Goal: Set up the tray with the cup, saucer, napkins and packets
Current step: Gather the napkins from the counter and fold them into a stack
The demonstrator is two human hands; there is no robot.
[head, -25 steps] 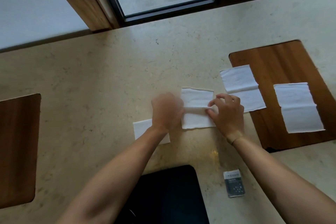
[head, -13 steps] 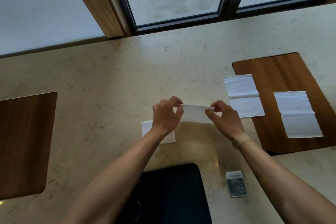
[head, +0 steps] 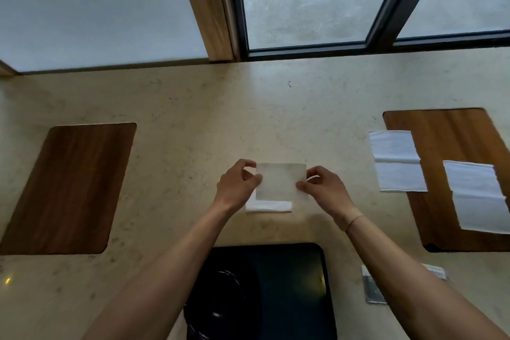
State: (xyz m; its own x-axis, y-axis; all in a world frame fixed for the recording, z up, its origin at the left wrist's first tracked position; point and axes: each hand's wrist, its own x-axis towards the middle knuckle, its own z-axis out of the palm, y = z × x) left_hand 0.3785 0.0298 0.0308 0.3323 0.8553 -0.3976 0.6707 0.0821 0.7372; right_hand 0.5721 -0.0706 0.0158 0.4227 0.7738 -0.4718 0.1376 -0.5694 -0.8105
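Note:
I hold a folded white napkin [head: 280, 182] up above the beige counter, my left hand [head: 237, 185] pinching its left edge and my right hand [head: 321, 188] pinching its right edge. Under it another folded napkin [head: 269, 206] lies flat on the counter. A black tray [head: 289, 284] sits at the near edge between my forearms, with a dark round cup or saucer [head: 220, 301] on its left side. A grey packet [head: 372, 288] lies right of the tray, partly hidden by my right forearm.
Two unfolded white napkins lie at the right: one [head: 396, 161] overlapping the edge of a wooden board [head: 447, 132], the other [head: 477, 196] on it. A second wooden board [head: 69, 188] is at the left. Window frames stand behind the counter.
Both hands folded the napkin on the counter, then lifted it; it now hangs upright between them over the other folded napkin. The view has tilted up.

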